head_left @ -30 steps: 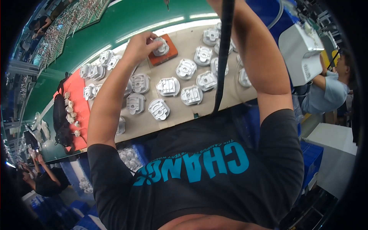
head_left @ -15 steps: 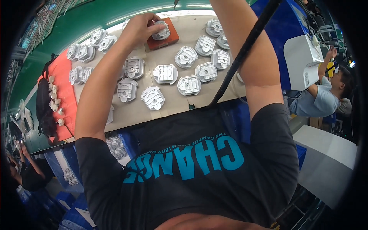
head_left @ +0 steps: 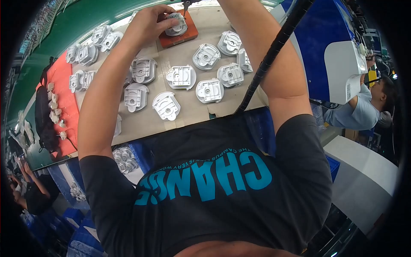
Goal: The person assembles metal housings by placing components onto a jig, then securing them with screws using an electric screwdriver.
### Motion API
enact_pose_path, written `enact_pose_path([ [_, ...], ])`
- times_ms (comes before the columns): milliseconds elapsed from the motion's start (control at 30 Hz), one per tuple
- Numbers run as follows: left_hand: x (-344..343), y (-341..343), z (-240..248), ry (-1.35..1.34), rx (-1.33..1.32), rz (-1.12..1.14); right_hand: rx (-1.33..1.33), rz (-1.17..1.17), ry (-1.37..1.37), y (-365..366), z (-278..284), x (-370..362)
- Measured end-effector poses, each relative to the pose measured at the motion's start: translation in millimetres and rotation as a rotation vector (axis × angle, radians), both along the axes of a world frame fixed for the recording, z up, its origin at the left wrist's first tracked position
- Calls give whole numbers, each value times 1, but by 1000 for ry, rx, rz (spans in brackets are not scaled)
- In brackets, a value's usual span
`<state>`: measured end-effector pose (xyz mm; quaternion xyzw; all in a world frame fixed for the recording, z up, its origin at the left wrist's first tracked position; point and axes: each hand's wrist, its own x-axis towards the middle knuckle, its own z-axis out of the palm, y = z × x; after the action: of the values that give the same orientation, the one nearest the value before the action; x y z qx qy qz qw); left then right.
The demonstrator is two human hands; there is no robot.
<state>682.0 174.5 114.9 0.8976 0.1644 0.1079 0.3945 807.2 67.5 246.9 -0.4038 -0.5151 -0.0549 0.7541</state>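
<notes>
At the far side of the table, my left hand (head_left: 150, 23) is closed on the edge of a round white plastic housing (head_left: 176, 28). The housing sits on an orange-red block (head_left: 190, 33), its moulded inner side facing up. A thin dark tool tip (head_left: 186, 7) comes down from the top edge onto or just above the housing; whether it touches cannot be made out. My right forearm (head_left: 246, 23) reaches up past the top edge, so the right hand is out of sight. More white housings (head_left: 181, 77) of the same kind lie spread over the table.
A black ribbed hose (head_left: 274, 51) crosses in front of my right arm. On the left, a red mat (head_left: 66, 107) bears a black pouch (head_left: 44, 118) and small white parts. A blue and white machine (head_left: 338, 60) stands at the right, near another person (head_left: 357, 111).
The dark tool tip has come down to the housing on the block. My right forearm has swung to the left. My left hand still grips the housing; the whole view has shifted slightly.
</notes>
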Motion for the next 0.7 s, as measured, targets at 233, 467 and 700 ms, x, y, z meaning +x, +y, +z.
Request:
enact_pose_path([
  [233,3,9,-11,-14,-79,-28,69,-105,-133,10,-11,11],
  [467,3,4,-6,-6,-82,-25,52,-128,-119,10,-13,10],
  [700,2,5,-8,-24,-86,-18,-20,-99,-107,13,-18,9],
])
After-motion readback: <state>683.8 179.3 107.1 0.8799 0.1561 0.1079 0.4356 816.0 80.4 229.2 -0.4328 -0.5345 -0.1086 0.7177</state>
